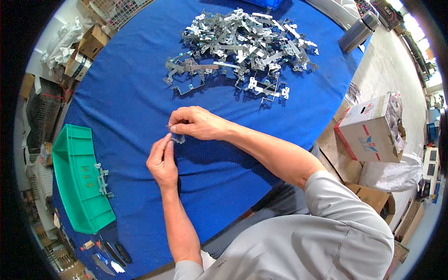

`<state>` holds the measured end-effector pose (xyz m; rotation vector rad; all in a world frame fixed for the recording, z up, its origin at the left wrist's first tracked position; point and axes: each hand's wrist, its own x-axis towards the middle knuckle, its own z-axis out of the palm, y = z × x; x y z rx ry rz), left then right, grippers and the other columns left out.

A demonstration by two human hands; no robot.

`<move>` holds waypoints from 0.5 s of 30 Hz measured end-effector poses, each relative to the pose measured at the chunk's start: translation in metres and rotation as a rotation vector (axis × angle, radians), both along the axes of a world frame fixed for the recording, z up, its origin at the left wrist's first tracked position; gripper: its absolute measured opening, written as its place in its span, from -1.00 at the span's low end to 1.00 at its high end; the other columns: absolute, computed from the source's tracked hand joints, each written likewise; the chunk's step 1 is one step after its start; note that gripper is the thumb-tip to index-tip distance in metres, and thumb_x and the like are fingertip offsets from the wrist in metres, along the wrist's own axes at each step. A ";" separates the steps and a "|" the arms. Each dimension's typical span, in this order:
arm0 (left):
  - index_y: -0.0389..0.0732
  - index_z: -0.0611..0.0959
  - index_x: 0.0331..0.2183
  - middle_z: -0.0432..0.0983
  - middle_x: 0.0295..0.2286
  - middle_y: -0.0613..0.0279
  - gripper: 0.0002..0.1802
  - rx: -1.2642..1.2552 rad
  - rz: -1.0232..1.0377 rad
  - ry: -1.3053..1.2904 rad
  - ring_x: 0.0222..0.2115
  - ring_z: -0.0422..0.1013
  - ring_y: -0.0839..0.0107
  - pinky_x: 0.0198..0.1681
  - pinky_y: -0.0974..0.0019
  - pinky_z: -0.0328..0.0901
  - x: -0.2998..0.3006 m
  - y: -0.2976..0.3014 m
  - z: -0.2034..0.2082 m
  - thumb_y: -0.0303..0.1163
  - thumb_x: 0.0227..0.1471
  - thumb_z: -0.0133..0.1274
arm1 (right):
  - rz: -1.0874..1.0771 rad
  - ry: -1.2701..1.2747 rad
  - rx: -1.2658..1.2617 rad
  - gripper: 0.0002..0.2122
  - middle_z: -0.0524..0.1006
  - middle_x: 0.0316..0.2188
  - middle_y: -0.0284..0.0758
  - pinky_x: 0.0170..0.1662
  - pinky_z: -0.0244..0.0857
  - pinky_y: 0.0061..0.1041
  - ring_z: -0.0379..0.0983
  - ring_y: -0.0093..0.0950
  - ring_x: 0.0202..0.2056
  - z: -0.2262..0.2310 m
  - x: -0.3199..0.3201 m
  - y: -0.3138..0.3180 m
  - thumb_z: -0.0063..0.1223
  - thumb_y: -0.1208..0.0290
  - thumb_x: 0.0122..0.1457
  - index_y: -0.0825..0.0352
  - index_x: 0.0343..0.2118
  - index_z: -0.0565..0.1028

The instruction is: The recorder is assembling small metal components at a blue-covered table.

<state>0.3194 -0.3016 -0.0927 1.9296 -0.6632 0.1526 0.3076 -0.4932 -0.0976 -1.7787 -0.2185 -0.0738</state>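
Note:
My left hand [162, 161] and my right hand [198, 123] meet above the blue cloth, fingertips nearly touching. Pinched between them is a small metal bracket [178, 138], mostly covered by the fingers, so its full shape is hidden. Farther back lies a big heap of metal brackets [242, 44], silvery, with small greenish bits on some. A few looser brackets [268, 88] spread out along the heap's near edge, closest to my right hand. To the left, another metal bracket [102, 180] rests against the side of a green plastic bin [77, 196].
A steel flask [358, 32] stands at the table's far right. Tools [112, 254] and small bits lie at the near left, beyond the bin. A blue container [263, 3] shows at the back edge. Cardboard boxes [368, 128] sit on the floor to the right.

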 end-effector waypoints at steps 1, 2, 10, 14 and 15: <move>-0.35 0.69 -0.22 0.61 -0.33 0.10 -0.81 0.041 -0.001 0.009 -0.32 0.52 0.38 -0.17 0.36 0.38 -0.001 0.003 0.003 -0.59 0.08 0.10 | -0.055 -0.133 0.033 -0.79 0.56 -0.43 -0.31 -0.27 0.35 -0.51 0.46 -0.54 -0.36 0.001 0.003 0.007 0.06 0.36 0.22 0.43 -0.25 0.54; -0.34 0.69 -0.22 0.61 -0.33 0.12 -0.81 0.091 0.009 0.003 -0.33 0.52 0.42 -0.26 0.39 0.41 -0.001 0.007 0.004 -0.57 0.10 0.08 | -0.038 -0.141 0.049 -0.79 0.56 -0.43 -0.31 -0.27 0.35 -0.51 0.46 -0.54 -0.36 0.001 0.005 0.010 0.06 0.36 0.22 0.43 -0.25 0.54; -0.33 0.60 -0.12 0.61 -0.35 0.11 -0.76 -0.454 0.221 0.510 -0.46 0.54 0.45 -0.52 0.46 0.45 0.007 -0.003 -0.002 -0.43 0.22 0.01 | -0.036 0.124 0.125 -0.80 0.52 -0.53 -0.39 -0.39 0.28 -0.55 0.38 -0.65 -0.46 0.011 -0.008 0.002 0.07 0.35 0.21 0.43 -0.31 0.54; -0.34 0.60 -0.12 0.61 -0.35 0.11 -0.77 -0.425 0.233 0.479 -0.46 0.53 0.49 -0.52 0.48 0.45 0.006 0.003 -0.001 -0.43 0.22 0.01 | 0.008 0.082 0.114 -0.78 0.52 -0.58 -0.31 -0.43 0.27 -0.46 0.39 -0.60 -0.51 0.006 -0.006 0.012 0.07 0.34 0.18 0.44 -0.32 0.55; -0.34 0.60 -0.12 0.61 -0.35 0.11 -0.77 -0.424 0.234 0.482 -0.46 0.53 0.49 -0.52 0.48 0.45 0.006 0.002 -0.002 -0.43 0.22 0.01 | 0.008 0.086 0.115 -0.78 0.52 -0.58 -0.31 -0.43 0.27 -0.46 0.39 -0.60 -0.51 0.006 -0.008 0.011 0.07 0.34 0.18 0.44 -0.32 0.55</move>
